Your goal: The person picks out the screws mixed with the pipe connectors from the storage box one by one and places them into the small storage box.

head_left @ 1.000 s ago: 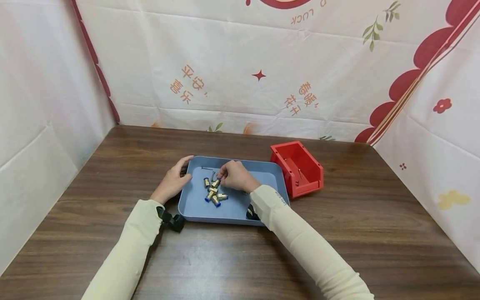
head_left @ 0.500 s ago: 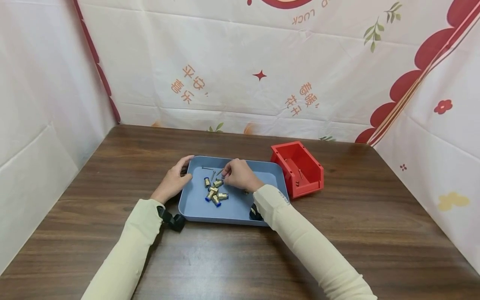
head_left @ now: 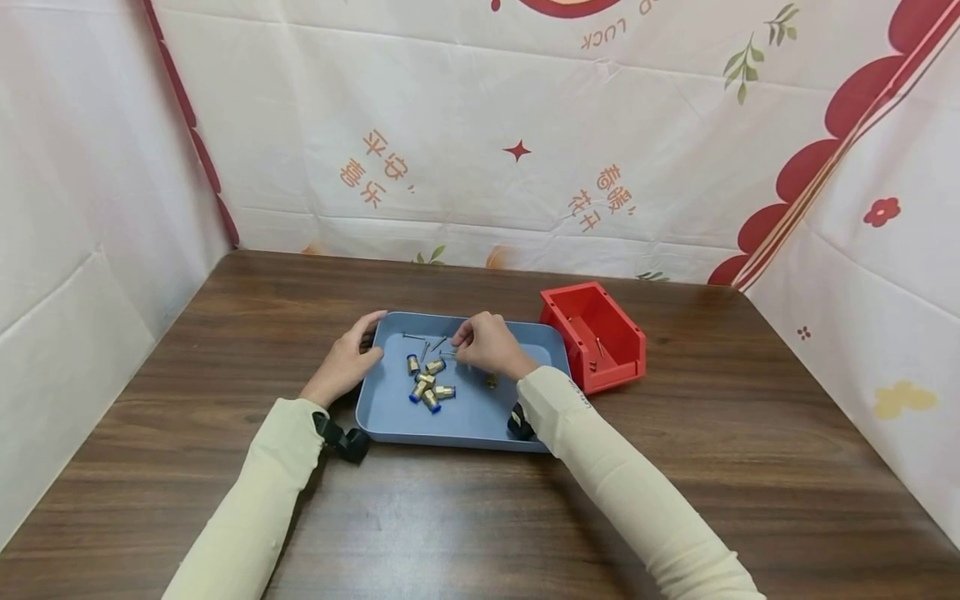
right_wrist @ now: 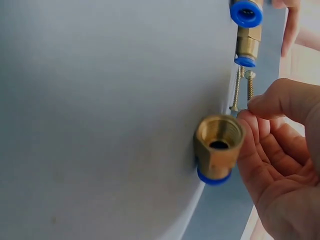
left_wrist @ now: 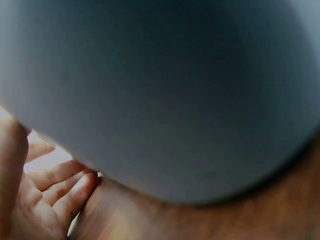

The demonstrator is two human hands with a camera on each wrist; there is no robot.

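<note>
My left hand (head_left: pixel 345 360) rests against the left side of the blue-grey tray (head_left: pixel 465 429), thumb and fingers spread along its rim. In the left wrist view the fingers (left_wrist: pixel 60 192) touch the tray's edge. Over the tray, my right hand (head_left: pixel 491 343) pinches a small screw (right_wrist: pixel 250 87) between thumb and forefinger. Left of it lie several loose screws (head_left: pixel 414 337). A cluster of brass push-in fittings (head_left: pixel 426 380) with blue collars sits in the tray's left half. One more brass fitting (right_wrist: pixel 217 145) stands apart beneath the right wrist.
A red plastic bin (head_left: pixel 596 337) touches the tray's right side, with a few small screws inside. The brown wooden table (head_left: pixel 420 517) bears everything. White printed cloth (head_left: pixel 480 167) hangs behind and at both sides.
My right hand has moved a little to the right and back from the fittings, drawing the screw along with it. My left hand and the tray have stayed in place.
</note>
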